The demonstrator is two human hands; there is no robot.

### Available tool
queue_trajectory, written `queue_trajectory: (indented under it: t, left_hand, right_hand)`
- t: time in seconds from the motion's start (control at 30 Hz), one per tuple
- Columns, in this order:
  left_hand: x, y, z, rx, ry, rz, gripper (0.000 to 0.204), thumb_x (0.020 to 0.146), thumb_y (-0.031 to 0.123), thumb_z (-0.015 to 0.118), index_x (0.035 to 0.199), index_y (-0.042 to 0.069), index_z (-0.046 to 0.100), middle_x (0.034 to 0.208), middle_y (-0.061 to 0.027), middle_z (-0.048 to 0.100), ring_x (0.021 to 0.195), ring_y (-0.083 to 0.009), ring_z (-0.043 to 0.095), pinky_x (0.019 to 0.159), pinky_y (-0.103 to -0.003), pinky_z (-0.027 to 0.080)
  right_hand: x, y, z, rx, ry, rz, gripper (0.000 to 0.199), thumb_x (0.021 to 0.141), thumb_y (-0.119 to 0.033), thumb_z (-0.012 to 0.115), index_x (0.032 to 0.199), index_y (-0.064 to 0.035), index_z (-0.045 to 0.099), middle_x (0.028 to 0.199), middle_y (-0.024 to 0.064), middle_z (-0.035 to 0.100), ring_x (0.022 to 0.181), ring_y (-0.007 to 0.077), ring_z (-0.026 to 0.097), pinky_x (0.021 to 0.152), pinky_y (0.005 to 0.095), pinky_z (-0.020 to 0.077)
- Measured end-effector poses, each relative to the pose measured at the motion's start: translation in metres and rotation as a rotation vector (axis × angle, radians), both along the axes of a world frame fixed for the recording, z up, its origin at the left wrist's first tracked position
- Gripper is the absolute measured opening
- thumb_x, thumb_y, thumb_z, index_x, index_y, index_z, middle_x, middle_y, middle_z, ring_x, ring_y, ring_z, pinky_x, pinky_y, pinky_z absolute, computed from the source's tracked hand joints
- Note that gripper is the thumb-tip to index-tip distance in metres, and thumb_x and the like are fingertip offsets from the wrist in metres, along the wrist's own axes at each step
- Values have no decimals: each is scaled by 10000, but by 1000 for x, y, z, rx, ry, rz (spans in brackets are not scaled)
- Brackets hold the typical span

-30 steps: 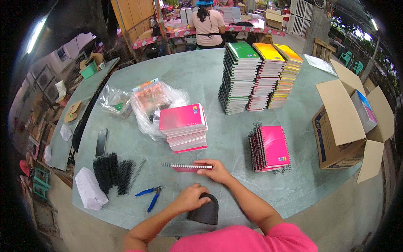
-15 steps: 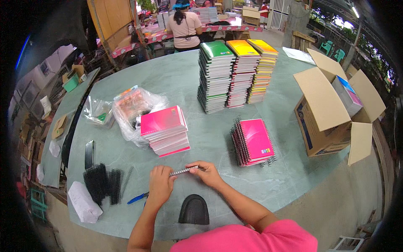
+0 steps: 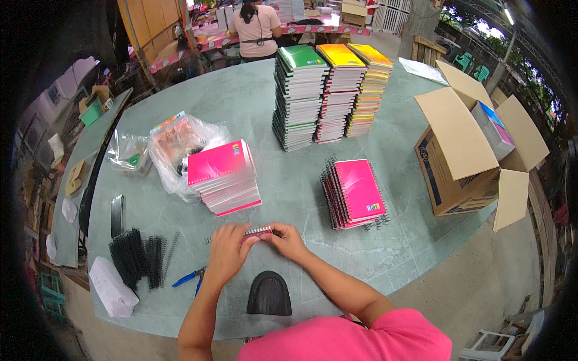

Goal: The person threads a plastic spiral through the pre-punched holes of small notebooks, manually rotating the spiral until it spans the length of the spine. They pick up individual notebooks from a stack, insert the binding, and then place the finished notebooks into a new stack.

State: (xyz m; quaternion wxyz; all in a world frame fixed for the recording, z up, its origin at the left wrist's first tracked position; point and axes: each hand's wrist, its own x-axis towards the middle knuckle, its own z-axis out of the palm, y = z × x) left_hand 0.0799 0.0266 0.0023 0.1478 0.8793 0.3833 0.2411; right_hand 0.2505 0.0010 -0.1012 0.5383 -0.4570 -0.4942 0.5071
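Near the table's front edge, my left hand and my right hand pinch a small notebook between them, its spine edge up with a dark coil along it. A strip of its pink cover shows under the fingers, which hide most of the rest. Past my left fingers a loose end of black spiral coil sticks out. Blue-handled pliers lie beside my left forearm. Just below my hands sits a black rounded pad.
Black spiral coils lie left, by a white wrapped bundle. Ahead stand a pink notebook stack, coil-bound pink notebooks and tall stacks. A plastic bag and open carton flank them. Another person stands beyond.
The whole view has shifted slightly. My hands have closed nearer together on the notebook; its pink cover and the coil end beside my left hand now show.
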Motion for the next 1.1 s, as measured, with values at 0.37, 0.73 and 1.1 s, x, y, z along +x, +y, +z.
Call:
queue_trajectory:
  t: [0.37, 0.73, 1.1]
  left_hand:
    - [8, 12, -4, -179, 102, -46, 268, 828, 169, 566, 1061, 37, 583, 1007, -146, 602, 970, -321, 532, 836, -429, 388]
    - [27, 13, -12, -96, -67, -102, 208, 767, 152, 634, 912, 3, 618, 862, -171, 599, 841, -331, 560, 752, -410, 439]
    - [30, 7, -18, -39, -135, -150, 177, 732, 74, 613, 894, 7, 585, 827, -161, 549, 822, -356, 515, 722, -425, 432]
  right_hand:
    - [0, 2, 1, -32, 87, -13, 143, 827, 2, 595, 957, 14, 653, 903, 54, 670, 830, 94, 600, 781, 262, 482]
    - [0, -1, 8, -20, 51, -36, 98, 829, -19, 583, 896, 19, 643, 833, 9, 644, 758, 68, 568, 681, 227, 457]
    - [-1, -4, -7, 71, -30, -92, 130, 829, -21, 587, 937, 15, 651, 827, 48, 671, 757, 79, 585, 685, 243, 471]
